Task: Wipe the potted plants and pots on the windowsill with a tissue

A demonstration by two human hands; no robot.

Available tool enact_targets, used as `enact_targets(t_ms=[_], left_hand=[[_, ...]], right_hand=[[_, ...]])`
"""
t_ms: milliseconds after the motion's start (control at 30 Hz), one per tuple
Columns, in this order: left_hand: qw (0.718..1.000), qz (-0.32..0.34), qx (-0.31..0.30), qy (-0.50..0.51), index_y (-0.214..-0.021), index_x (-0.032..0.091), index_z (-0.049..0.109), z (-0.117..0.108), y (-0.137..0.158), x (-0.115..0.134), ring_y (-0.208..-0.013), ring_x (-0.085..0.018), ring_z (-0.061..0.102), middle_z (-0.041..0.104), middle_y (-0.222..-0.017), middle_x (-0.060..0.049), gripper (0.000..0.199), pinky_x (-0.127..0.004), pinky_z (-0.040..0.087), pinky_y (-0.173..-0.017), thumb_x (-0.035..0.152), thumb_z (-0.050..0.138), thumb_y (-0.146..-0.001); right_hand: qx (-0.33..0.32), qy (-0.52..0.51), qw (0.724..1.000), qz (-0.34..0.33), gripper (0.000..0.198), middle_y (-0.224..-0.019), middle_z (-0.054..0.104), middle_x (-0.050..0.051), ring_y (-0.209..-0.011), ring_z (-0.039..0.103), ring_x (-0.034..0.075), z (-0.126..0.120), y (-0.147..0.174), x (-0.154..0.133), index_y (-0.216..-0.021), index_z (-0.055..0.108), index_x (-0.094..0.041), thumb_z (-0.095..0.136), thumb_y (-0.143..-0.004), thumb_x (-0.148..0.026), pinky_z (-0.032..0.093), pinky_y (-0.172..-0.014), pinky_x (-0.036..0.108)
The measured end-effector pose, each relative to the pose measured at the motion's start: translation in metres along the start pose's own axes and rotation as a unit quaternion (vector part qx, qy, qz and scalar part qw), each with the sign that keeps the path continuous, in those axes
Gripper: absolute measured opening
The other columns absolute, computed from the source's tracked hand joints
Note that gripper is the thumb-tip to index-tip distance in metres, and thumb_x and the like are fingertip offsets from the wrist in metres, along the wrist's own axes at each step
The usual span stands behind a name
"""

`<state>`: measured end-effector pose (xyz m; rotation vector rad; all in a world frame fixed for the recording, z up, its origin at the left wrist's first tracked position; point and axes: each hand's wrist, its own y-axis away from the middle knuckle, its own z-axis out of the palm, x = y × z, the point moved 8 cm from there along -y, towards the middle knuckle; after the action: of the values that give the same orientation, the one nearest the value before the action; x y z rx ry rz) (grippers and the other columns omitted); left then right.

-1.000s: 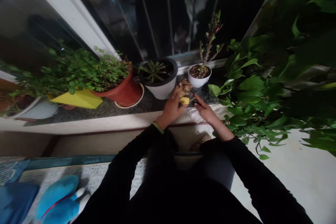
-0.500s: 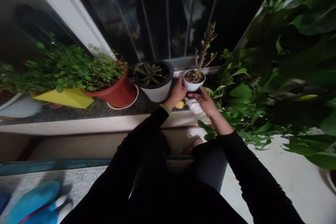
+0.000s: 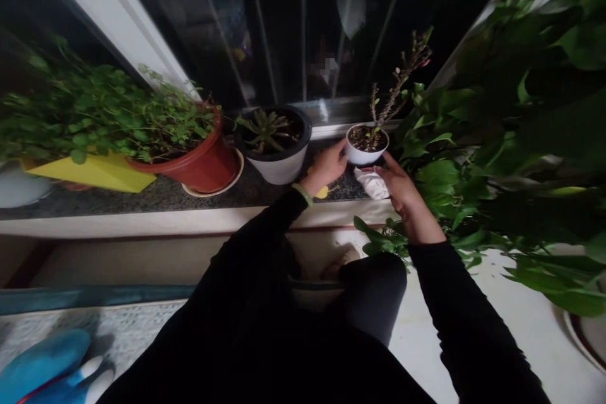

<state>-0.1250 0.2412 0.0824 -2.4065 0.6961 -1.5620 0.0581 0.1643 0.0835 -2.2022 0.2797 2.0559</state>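
Observation:
A small white flower pot [image 3: 367, 156] with a thin, thorny-looking plant [image 3: 392, 101] stands on the dark windowsill, close to the glass. My left hand [image 3: 327, 167] grips the pot's left side with its fingertips. On the right, my right hand [image 3: 401, 188] has its fingers on a crumpled white tissue [image 3: 374, 184], just below and in front of the pot, and a fingertip lies near the pot's right wall. Part of that grip is hidden. Between my left wrist and the sill edge lies a small yellow piece [image 3: 322, 192], perhaps a leaf.
Left of my hands stand a white pot with a dark rim [image 3: 278, 164] holding a succulent, a terracotta pot [image 3: 203, 164] and a yellow folded sheet [image 3: 101, 173]. Dense leafy vines [image 3: 442, 177] crowd the right side. Blue slippers [image 3: 42, 363] lie at lower left.
The small white pot has shifted right along the sill, with both hands moving alongside it. The tissue has moved right with my right hand. The yellow piece stays put.

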Motion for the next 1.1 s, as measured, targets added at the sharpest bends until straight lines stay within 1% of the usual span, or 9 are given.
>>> enact_targets(t_ms=[100,233,333,433,533,700,900,1000,1100], left_hand=[[0.992,0.01,-0.063,-0.11,-0.164,0.012,0.046,-0.014,0.017,0.005,-0.166,-0.037,0.035,0.043,-0.173,-0.02,0.078,-0.052,0.028,-0.137,0.033,0.073,-0.093],[0.968,-0.001,-0.172,-0.182,-0.171,0.012,0.029,-0.018,0.048,-0.012,-0.17,-0.048,0.009,0.016,-0.181,-0.026,0.129,-0.061,0.02,-0.138,0.05,0.096,-0.068],[0.964,0.035,-0.19,-0.184,-0.168,0.014,0.034,-0.016,0.062,-0.018,-0.17,-0.04,0.019,0.026,-0.18,-0.024,0.108,-0.056,0.022,-0.139,0.037,0.09,-0.078],[0.972,0.056,-0.148,-0.176,-0.161,0.018,0.047,-0.017,0.066,-0.015,-0.166,-0.031,0.036,0.041,-0.175,-0.018,0.075,-0.052,0.028,-0.138,0.019,0.073,-0.091],[0.975,0.048,-0.11,-0.187,-0.157,0.019,0.055,-0.014,0.066,-0.008,-0.158,-0.03,0.048,0.049,-0.17,-0.017,0.062,-0.052,0.037,-0.134,0.011,0.061,-0.096],[0.975,0.018,-0.075,-0.21,-0.158,0.017,0.055,-0.011,0.05,0.002,-0.161,-0.034,0.041,0.04,-0.176,-0.017,0.062,-0.052,0.034,-0.135,0.014,0.062,-0.096],[0.965,-0.073,-0.16,-0.195,-0.173,0.017,0.028,-0.011,0.02,-0.016,-0.17,-0.05,0.006,0.009,-0.184,-0.022,0.122,-0.067,0.019,-0.136,0.038,0.094,-0.072],[0.965,-0.049,-0.178,-0.187,-0.17,0.015,0.036,-0.007,0.014,-0.017,-0.169,-0.046,0.019,0.026,-0.18,-0.023,0.115,-0.06,0.021,-0.138,0.038,0.094,-0.073],[0.973,0.007,-0.137,-0.183,-0.151,0.013,0.06,-0.001,0.018,-0.007,-0.158,-0.035,0.047,0.054,-0.164,-0.02,0.077,-0.049,0.031,-0.136,0.031,0.087,-0.081]], right_hand=[[0.024,-0.002,1.0,0.013,0.075,-0.092,0.085,0.004,-0.09,0.082,0.029,-0.007,0.009,0.003,-0.145,0.066,-0.025,0.084,-0.076,-0.045,0.067,-0.085,0.046],[0.009,0.018,1.0,0.012,0.057,-0.094,0.085,0.003,-0.077,0.077,0.022,-0.001,0.032,0.009,-0.12,0.079,-0.027,0.088,-0.073,-0.057,0.063,-0.069,0.035],[-0.014,0.037,0.999,0.002,0.055,-0.096,0.084,0.003,-0.072,0.073,0.02,0.009,0.048,0.014,-0.117,0.08,-0.028,0.088,-0.073,-0.061,0.059,-0.065,0.033],[-0.015,0.055,0.998,-0.004,0.056,-0.098,0.084,0.003,-0.072,0.072,0.02,0.012,0.056,0.018,-0.118,0.08,-0.028,0.087,-0.074,-0.062,0.058,-0.065,0.033],[0.008,0.057,0.998,0.012,0.058,-0.098,0.084,0.002,-0.07,0.072,0.019,0.009,0.058,0.023,-0.118,0.08,-0.028,0.087,-0.072,-0.062,0.057,-0.062,0.031],[0.014,0.06,0.998,0.016,0.058,-0.1,0.085,0.004,-0.07,0.073,0.02,0.007,0.059,0.023,-0.118,0.08,-0.028,0.085,-0.073,-0.063,0.057,-0.061,0.032],[0.015,0.073,0.997,0.005,0.057,-0.102,0.085,0.004,-0.074,0.073,0.021,0.005,0.065,0.021,-0.118,0.08,-0.028,0.082,-0.075,-0.065,0.057,-0.065,0.033],[0.021,0.063,0.998,0.008,0.057,-0.102,0.085,0.004,-0.076,0.074,0.021,0.006,0.066,0.021,-0.117,0.08,-0.028,0.083,-0.074,-0.065,0.058,-0.066,0.034],[0.025,0.045,0.998,0.018,0.058,-0.102,0.085,0.004,-0.077,0.075,0.022,0.009,0.066,0.022,-0.117,0.081,-0.028,0.085,-0.072,-0.065,0.06,-0.068,0.034]])
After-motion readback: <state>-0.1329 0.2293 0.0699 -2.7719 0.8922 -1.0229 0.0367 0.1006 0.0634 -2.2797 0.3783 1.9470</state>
